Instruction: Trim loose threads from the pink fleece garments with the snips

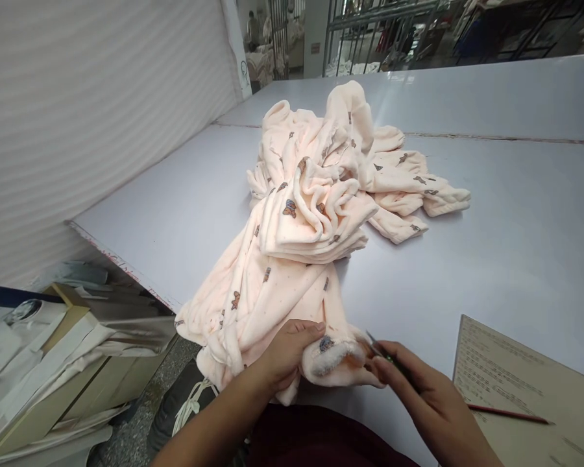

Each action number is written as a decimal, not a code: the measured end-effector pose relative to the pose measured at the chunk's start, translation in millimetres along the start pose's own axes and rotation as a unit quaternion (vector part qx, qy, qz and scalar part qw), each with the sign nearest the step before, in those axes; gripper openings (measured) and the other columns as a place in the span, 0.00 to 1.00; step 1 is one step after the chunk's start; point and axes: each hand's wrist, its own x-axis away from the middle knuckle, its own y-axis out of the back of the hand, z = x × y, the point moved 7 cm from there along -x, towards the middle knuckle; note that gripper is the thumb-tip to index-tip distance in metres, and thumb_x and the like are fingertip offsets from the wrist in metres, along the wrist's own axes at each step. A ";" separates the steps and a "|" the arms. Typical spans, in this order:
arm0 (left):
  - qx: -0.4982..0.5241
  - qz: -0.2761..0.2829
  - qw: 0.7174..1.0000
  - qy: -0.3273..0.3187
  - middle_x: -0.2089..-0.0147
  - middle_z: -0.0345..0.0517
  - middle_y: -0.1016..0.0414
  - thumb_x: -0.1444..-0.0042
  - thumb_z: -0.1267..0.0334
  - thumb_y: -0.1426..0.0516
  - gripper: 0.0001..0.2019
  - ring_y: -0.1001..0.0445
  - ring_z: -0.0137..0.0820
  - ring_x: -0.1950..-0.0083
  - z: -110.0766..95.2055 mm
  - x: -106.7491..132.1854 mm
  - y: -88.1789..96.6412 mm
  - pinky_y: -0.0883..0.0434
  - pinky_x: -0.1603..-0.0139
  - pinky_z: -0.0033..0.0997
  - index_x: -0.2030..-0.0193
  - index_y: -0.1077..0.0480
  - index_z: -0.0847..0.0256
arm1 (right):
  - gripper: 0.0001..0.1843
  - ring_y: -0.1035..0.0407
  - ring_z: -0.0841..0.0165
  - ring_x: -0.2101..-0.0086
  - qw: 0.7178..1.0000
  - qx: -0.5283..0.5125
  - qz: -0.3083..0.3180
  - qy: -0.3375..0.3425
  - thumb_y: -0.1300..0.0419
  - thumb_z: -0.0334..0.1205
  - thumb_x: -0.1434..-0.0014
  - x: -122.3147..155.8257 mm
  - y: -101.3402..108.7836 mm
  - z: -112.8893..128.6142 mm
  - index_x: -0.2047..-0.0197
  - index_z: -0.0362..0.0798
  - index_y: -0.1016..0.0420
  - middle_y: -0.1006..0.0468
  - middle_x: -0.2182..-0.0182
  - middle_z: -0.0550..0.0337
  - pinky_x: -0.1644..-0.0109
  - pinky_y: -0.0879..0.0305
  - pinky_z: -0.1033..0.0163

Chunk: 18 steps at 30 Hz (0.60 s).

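A pile of pale peach fleece garments point(311, 201) with small brown prints lies on a white table point(516, 227). The nearest garment point(267, 292) hangs over the table's front edge. My left hand point(287, 353) is closed on its folded cuff at the near edge. My right hand point(418, 389) is closed on a small metal snipping tool point(382, 350), whose tip points at the cuff beside my left fingers.
A printed paper sheet point(525, 383) lies at the front right with a red pencil point(509, 414) on it. Cardboard boxes with white packaging point(53, 350) stand on the floor at left. A corrugated white wall point(78, 104) lines the left side. Metal racks point(384, 26) stand beyond the table.
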 end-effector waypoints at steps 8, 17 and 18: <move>0.001 0.004 1.000 -0.016 0.76 0.46 0.28 0.53 0.55 0.39 0.15 0.32 0.27 0.74 -12.3 2.5 0.4 0.35 0.70 0.25 0.73 0.27 0.69 | 0.17 0.35 0.68 0.75 0.995 0.047 -0.064 -0.055 0.46 0.56 0.46 -5.9 10.0 -26.4 0.61 0.53 0.36 0.28 0.69 0.63 0.69 0.40 0.64; -0.439 -0.019 0.818 -0.371 0.57 0.49 0.29 0.47 0.67 0.46 0.11 0.31 0.34 0.55 -36.7 51.6 -33.3 0.35 0.52 0.33 0.56 0.34 0.60 | 0.16 0.41 0.71 0.75 0.989 -0.117 -0.029 -0.080 0.47 0.56 0.46 -20.1 -15.1 -48.0 0.69 0.51 0.39 0.40 0.77 0.67 0.71 0.40 0.66; -0.496 0.036 0.783 -0.374 0.56 0.51 0.29 0.50 0.66 0.44 0.13 0.31 0.37 0.54 -27.3 50.6 -41.7 0.35 0.51 0.35 0.56 0.35 0.61 | 0.16 0.41 0.71 0.76 0.986 -0.140 -0.025 -0.087 0.47 0.56 0.45 -18.9 -16.8 -44.0 0.66 0.51 0.39 0.40 0.77 0.68 0.72 0.40 0.67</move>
